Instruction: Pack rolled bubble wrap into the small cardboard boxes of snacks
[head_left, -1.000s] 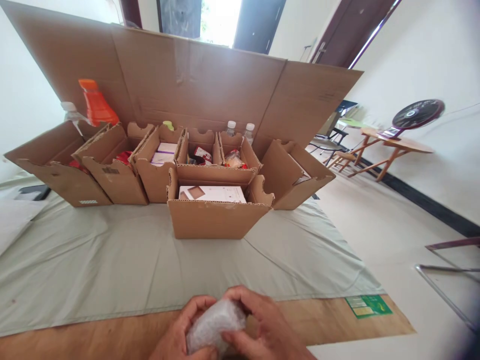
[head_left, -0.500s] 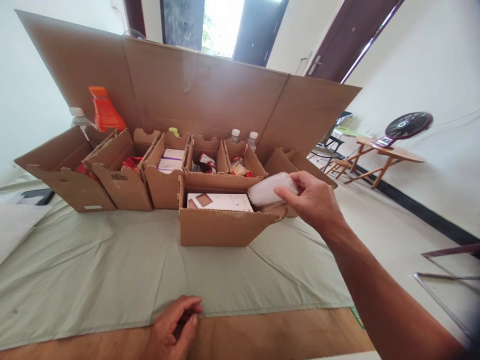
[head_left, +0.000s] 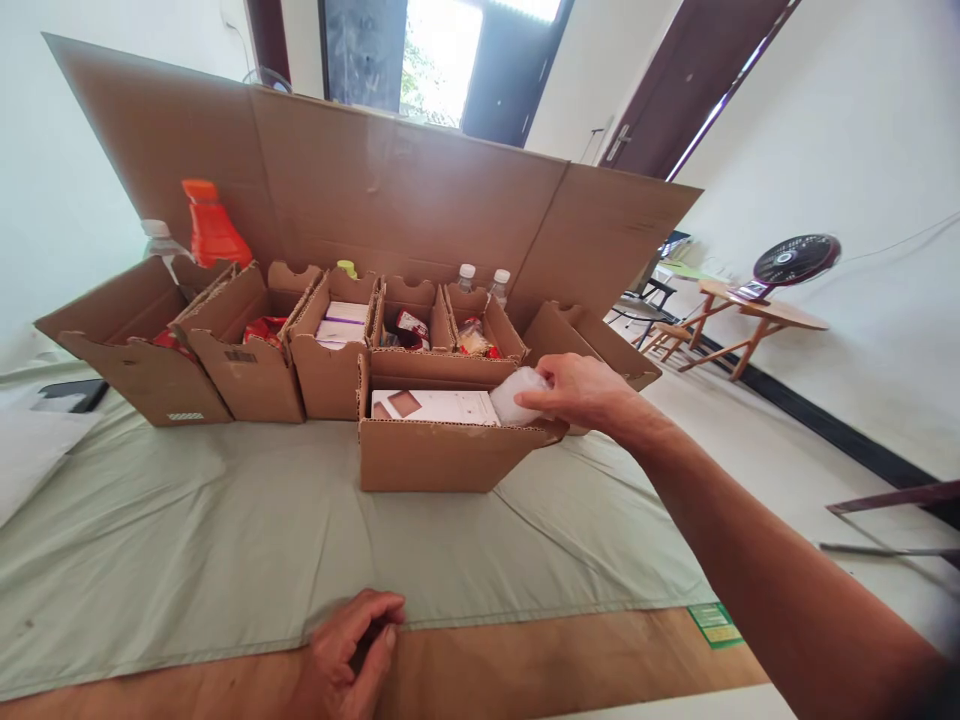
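My right hand (head_left: 576, 388) grips a white bundle that looks like bubble wrap (head_left: 516, 397), thumb in front and fingers behind. The bundle is tilted, partly down inside the right end of the front cardboard box (head_left: 431, 458). Beside it in that box lies a flat white carton (head_left: 439, 406) with a brown square printed on it. My left hand (head_left: 358, 640) rests at the near edge of the cloth, fingers loosely curled, a gap between thumb and forefinger, holding nothing.
Behind stands a row of open cardboard bins (head_left: 247, 375) holding red packets and white boxes. A tall cardboard panel (head_left: 405, 190) rises behind them, with an orange bottle (head_left: 216, 225) in front of it. Green cloth (head_left: 225, 540) covers the table. Another bin (head_left: 551, 330) stands right.
My right hand has moved left and slightly down, carrying the white bundle lower into the front box beside the carton. My left hand has stayed in place.
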